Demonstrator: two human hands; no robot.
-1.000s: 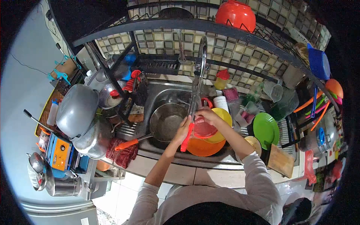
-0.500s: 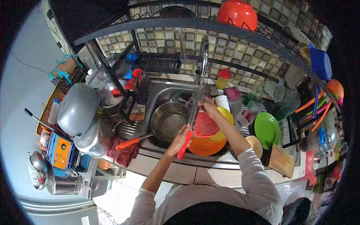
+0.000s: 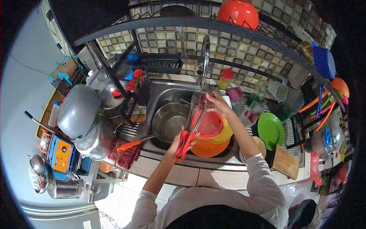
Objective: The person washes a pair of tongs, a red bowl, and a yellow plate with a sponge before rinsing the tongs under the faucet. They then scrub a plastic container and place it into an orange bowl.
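My left hand is closed round the red grips of a pair of metal tongs, held slanting over the sink. At the far end of the tongs, my right hand has its fingers on one metal arm, just beneath the faucet. Water runs down around the tongs. Under them lie a red bowl, a yellow plate and an orange plate, stacked in the sink. Left of these sits a metal pan with an orange handle.
A green plate and a wooden board stand on the right. Large pots crowd the left counter beside a portable stove. A black rack spans above the sink, carrying a red bowl.
The tongs have turned so both arms now show apart. My right hand has lifted slightly up from the bowl, and my left hand has shifted a little left and down.
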